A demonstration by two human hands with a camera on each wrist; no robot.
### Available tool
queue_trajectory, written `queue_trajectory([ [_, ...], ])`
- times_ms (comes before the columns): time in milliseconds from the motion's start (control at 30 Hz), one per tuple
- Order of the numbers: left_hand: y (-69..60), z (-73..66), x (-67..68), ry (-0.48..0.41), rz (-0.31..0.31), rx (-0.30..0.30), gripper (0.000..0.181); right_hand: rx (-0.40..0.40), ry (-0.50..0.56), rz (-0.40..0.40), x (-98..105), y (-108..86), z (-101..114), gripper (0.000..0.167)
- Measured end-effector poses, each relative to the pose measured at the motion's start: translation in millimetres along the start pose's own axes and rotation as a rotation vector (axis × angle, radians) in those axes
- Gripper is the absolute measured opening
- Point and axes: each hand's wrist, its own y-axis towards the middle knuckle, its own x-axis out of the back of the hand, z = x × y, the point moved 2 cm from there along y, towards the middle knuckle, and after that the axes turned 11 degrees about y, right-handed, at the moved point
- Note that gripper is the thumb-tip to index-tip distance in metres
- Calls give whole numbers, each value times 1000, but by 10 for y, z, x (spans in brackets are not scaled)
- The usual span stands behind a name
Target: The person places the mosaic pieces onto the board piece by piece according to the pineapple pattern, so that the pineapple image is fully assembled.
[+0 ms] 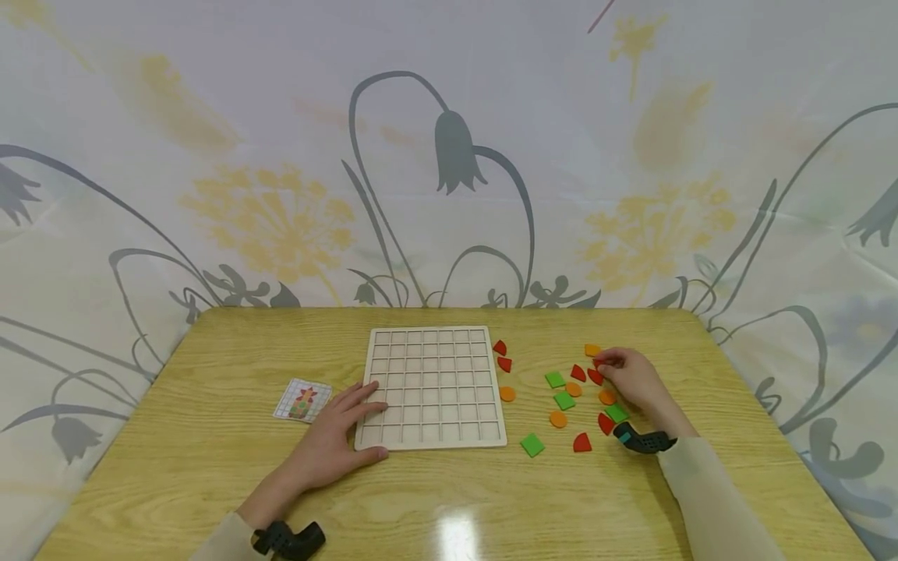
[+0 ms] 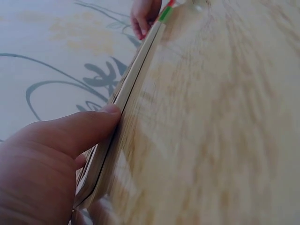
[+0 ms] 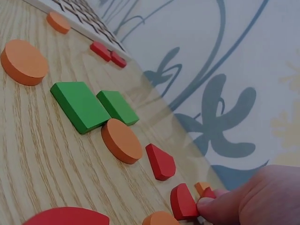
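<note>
A pale square grid board point(image 1: 438, 389) lies on the wooden table. My left hand point(image 1: 338, 440) rests at its left side, with fingertips over the left edge and the thumb point(image 2: 93, 129) against the near edge. To the left of the board lies a picture card point(image 1: 302, 400) with a flower pattern on a grid. My right hand point(image 1: 634, 382) is among the loose pieces on the right and pinches a red quarter-circle piece point(image 3: 208, 192), mostly hidden by the thumb. Another red quarter-circle piece point(image 3: 183, 202) lies right beside that thumb.
Around the right hand are green squares point(image 1: 555, 379), orange discs point(image 1: 557, 419) and red quarter-circles point(image 1: 582, 442). An orange piece point(image 1: 592, 350) sits just beyond the fingers. Two red pieces and an orange disc point(image 1: 507, 394) lie along the board's right edge. A patterned cloth point(image 1: 449, 234) hangs behind the table.
</note>
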Motion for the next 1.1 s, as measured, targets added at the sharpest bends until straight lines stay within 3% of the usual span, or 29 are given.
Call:
queue_trajectory([
  [133,7,2,-3,5,-5,-2,64,-17,38,-17,14,-13,-19,25],
  [300,15,-8,0,7,-15,-5,63,26,77,-46,45,-27,-30,24],
  [600,9,-5,-9,16,-22,1,63,109,126,-186,38,-90,109,26],
  [833,12,-3,6,20,-19,-5,62,139,280,-81,-196,-40,275,28],
  [1100,-3,-10,6,23,-12,3,63,161,355,11,-680,168,443,23],
])
